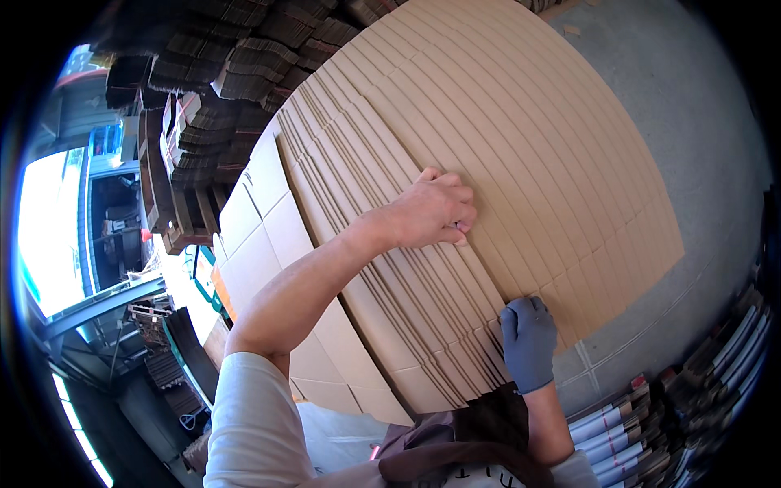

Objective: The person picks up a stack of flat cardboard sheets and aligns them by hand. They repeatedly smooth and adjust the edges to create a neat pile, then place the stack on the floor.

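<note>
A broad run of flat brown cardboard sheets lies fanned out in front of me, each overlapping its neighbour like shingles. My left hand is bare, its fingers curled over a raised sheet edge in the middle of the fan. At the near end of the sheets, my right hand wears a grey glove and is closed at the corner of the same edge. Its fingertips are partly hidden. Left of my hands, a bunch of tightly layered sheets leans over paler creased cardboard.
Bundled dark cardboard stacks stand at the far left beside a wooden pallet. Strapped bundles lie at the lower right. Grey concrete floor runs along the right side. A bright opening is at the left.
</note>
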Available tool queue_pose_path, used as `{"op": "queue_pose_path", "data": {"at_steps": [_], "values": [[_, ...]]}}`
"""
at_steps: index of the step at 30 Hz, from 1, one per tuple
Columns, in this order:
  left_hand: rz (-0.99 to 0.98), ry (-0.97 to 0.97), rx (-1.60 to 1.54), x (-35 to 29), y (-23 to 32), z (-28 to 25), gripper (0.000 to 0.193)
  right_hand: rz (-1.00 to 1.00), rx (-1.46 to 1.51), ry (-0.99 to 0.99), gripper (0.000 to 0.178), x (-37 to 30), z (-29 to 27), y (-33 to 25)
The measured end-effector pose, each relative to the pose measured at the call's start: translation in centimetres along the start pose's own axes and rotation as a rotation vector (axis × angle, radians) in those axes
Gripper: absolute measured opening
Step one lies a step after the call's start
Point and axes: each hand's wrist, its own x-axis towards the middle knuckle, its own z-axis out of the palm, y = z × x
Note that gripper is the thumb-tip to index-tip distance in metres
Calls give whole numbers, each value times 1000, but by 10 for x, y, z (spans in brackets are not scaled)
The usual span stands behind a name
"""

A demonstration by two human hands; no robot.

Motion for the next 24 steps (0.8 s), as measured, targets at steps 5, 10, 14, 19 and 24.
{"op": "queue_pose_path", "data": {"at_steps": [5,10,14,19,24], "values": [[-10,-7,-1,-1,0,0,20,6,-2,-1,16,-1,2,1],[0,18,17,-2,0,3,20,5,-28,6,15,-1,2,-1],[10,39,51,0,3,2,22,33,-68,58,14,0,5,-4],[33,144,51,-8,2,11,22,136,256,155,14,5,-3,11],[19,159,31,-10,4,13,22,124,163,253,18,1,-13,16]]}}
